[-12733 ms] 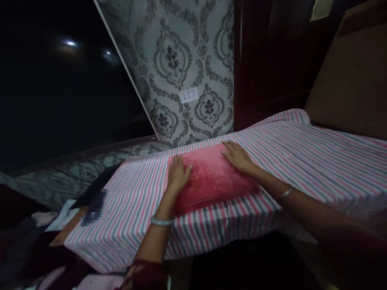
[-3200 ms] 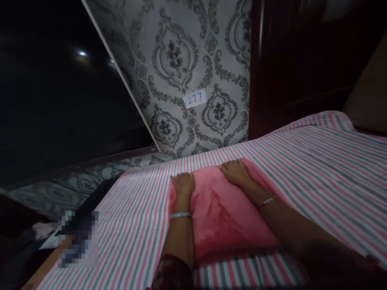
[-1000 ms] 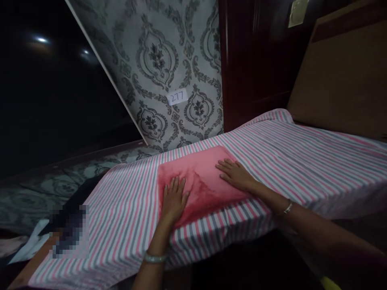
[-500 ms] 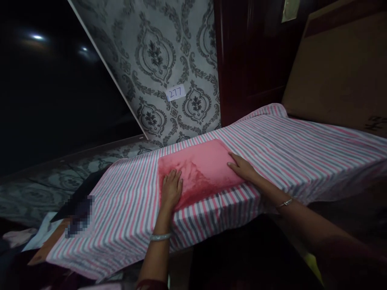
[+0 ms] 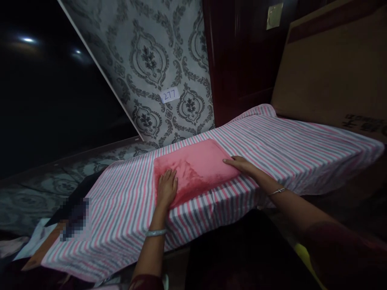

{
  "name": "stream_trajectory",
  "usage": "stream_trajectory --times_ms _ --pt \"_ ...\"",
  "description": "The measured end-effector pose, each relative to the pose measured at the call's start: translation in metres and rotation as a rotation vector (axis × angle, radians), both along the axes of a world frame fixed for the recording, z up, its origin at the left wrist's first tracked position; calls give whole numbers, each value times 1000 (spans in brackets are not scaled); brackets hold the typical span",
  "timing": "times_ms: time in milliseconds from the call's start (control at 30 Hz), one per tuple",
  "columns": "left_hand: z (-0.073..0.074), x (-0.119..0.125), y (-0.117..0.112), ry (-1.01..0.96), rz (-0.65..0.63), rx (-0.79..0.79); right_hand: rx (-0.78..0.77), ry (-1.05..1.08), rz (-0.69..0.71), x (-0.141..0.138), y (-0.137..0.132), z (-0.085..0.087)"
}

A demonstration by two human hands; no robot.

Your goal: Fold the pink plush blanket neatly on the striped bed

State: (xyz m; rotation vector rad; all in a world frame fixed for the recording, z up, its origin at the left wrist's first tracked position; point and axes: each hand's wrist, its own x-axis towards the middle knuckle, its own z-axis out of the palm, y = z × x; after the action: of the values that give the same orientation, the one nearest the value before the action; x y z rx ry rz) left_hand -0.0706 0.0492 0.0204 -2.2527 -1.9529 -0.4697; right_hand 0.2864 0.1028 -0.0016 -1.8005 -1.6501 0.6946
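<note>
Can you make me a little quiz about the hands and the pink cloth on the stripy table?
1. True or false: the left hand lies flat on the pink cloth.
2. Where is the right hand? A) in the air B) at the cloth's right edge C) on the cardboard box
3. Fill in: the label on the patterned wall reads ___.

Key: 1 true; 2 B; 3 277.
</note>
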Motion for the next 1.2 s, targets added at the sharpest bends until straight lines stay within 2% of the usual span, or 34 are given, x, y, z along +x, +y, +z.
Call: stream_trajectory --times_ms 167,300,433,567,633,700,833,933,1033,1133,1200 --pt "6 -5 5 -56 -19 -29 -160 555 146 4 -3 7" --pt "29 8 14 -195 -18 -40 -216 820 194 0 -10 14" --pt "59 59 26 -494 -98 -93 -92 870 145 -14 -20 21" --pt "84 121 39 -742 -163 -355 61 867 168 -33 -30 31" --pt "95 142 45 -767 -167 -485 176 808 187 -43 -34 33" --pt "103 154 52 -735 -150 -568 290 657 154 -54 -39 34" --pt "115 154 69 -594 -80 -646 483 206 75 -80 -52 35" --pt "121 149 79 -467 -42 -613 580 -84 127 -105 -67 42" --pt "120 145 79 -384 -18 -546 617 -268 177 -131 -81 46" --pt "114 143 71 -348 11 -471 648 -333 214 -150 -89 42" --pt "109 142 65 -335 35 -432 671 -283 254 -153 -90 35"
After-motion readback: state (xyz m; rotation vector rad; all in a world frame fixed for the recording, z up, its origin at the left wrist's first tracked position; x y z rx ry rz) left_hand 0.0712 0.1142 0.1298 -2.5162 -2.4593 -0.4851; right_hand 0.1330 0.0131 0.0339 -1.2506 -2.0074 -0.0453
